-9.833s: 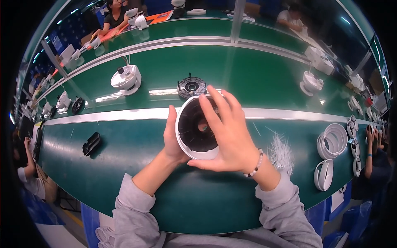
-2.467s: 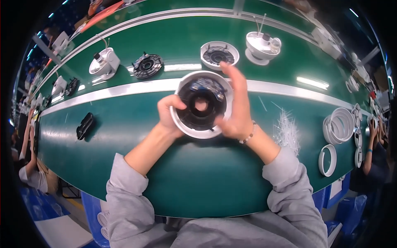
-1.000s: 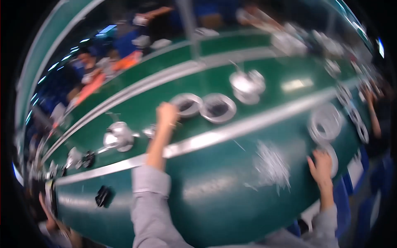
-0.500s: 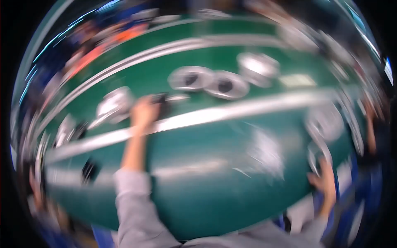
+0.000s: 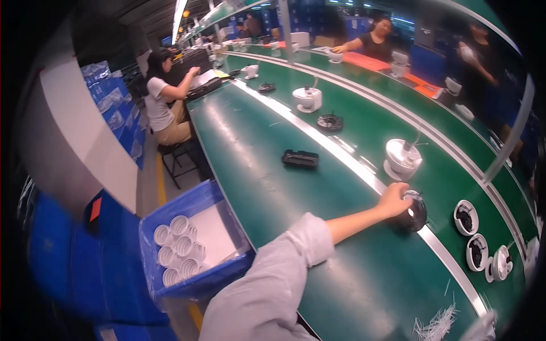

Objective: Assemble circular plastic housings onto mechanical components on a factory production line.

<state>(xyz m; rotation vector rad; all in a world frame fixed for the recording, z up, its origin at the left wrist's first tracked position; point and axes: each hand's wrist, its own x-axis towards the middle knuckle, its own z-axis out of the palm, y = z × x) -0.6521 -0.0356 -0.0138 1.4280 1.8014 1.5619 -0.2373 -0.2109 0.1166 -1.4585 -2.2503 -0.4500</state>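
Observation:
My left hand (image 5: pixel 394 200) reaches out over the metal strip along the table. Its fingers are closed on the rim of a round black plastic part (image 5: pixel 417 215), which is tilted and slightly blurred. Just beyond it on the green belt stands a white rounded housing (image 5: pixel 404 159) with a wire sticking up. A black oblong tray-like part (image 5: pixel 300 159) lies on the green table to the left of my forearm. My right hand does not show; a blurred pale shape (image 5: pixel 483 328) at the lower right edge cannot be made out.
A blue bin (image 5: pixel 199 287) with white ribbed cylinders stands left of the table. White oval shells (image 5: pixel 466 218) with black insides lie on the belt at right. Thin clear strips (image 5: pixel 437 325) are heaped nearby. A seated co-worker (image 5: pixel 165 96) is at the far left; others work across.
The view has swung left, bringing the blue bin and seated co-worker in. My left hand still holds the black part, now over the metal strip. My right hand has left the view.

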